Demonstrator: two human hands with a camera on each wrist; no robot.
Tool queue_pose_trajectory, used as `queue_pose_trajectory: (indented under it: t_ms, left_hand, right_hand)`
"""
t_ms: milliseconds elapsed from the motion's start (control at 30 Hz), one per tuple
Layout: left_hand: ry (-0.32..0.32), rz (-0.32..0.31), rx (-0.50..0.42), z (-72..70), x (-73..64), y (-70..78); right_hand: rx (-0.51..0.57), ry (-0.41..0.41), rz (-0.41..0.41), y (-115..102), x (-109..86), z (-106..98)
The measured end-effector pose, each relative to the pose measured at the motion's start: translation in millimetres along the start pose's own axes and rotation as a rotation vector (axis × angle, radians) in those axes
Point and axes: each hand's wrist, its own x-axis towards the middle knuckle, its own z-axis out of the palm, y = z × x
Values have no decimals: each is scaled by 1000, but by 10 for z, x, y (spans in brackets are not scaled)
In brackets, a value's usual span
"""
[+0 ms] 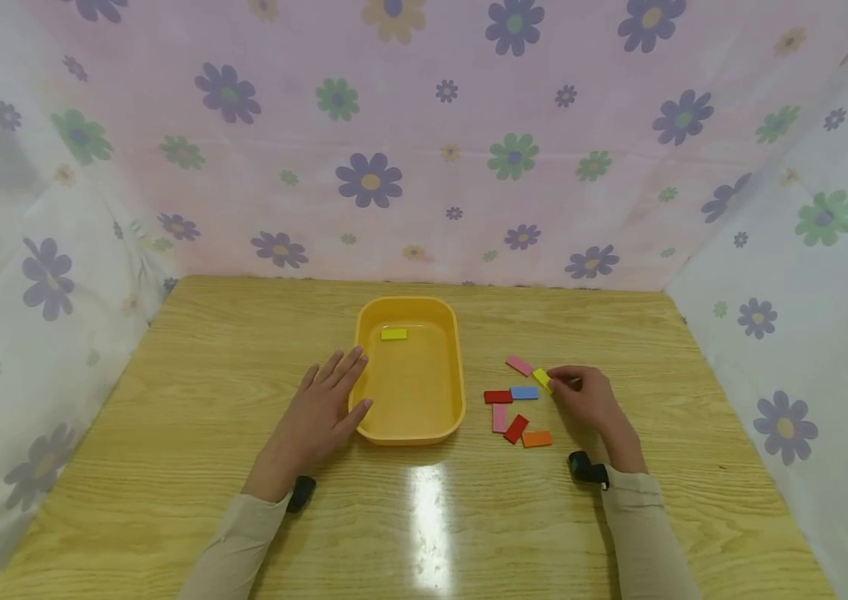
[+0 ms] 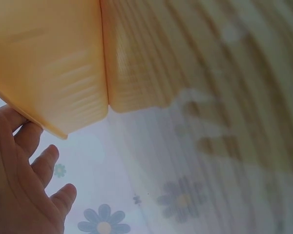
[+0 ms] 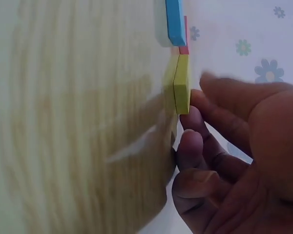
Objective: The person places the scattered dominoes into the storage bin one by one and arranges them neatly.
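My left hand lies spread at the left side of a yellow-orange plastic tray, fingertips at its rim. In the left wrist view, the fingers touch the tray's rim from outside. One yellow block lies inside the tray near the far end. On the right, my right hand reaches to another yellow block, flat on the table. The right wrist view shows the index fingertip right at this yellow block, while the thumb stands apart from it.
Between tray and right hand lie pink blocks, a blue block, red blocks and an orange block on the wooden table. Flowered cloth hangs behind and at both sides.
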Motion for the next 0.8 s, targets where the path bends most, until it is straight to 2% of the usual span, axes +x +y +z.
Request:
queue_pose_trajectory:
  t_ms: [167, 400, 800]
  left_hand:
    - [-2, -1, 1, 2, 1, -8]
    - [8, 9, 3, 12, 5, -23]
    - [9, 6, 7, 15, -6, -47]
  right_hand:
    - [-5, -16, 16, 5, 8, 10]
    - [-21, 5, 38, -4, 28, 3]
    - [-19, -8, 3, -10, 40, 0]
